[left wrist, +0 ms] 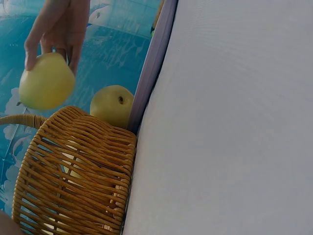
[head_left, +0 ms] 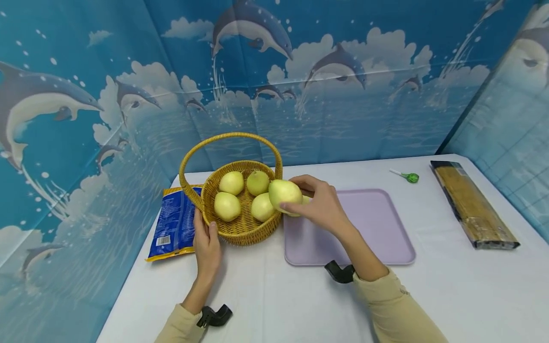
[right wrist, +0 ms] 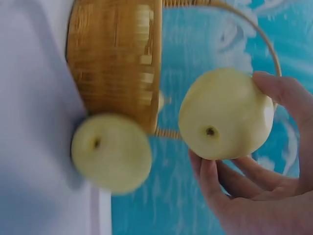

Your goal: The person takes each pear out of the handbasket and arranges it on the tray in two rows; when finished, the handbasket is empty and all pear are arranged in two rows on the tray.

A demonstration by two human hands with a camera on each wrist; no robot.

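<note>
Blue packet (head_left: 173, 224), one, at the table's (head_left: 253, 290) left edge; barcode visible, print too small to read. Left hand (head_left: 208, 245), grasping the basket's left side. Wicker basket (head_left: 242, 233), one, toward the back edge, four pears (head_left: 227, 206) visible inside. Held pear (head_left: 283, 194), one, pinched by the right hand (head_left: 321, 202) above the basket's right rim. Lilac tray (head_left: 369, 228), one, with one loose pear (right wrist: 112, 156) at its back left corner. Green lollipop (head_left: 411, 177), one, near the back edge. Long brown packet (head_left: 476, 205), one, near the right edge.
</note>
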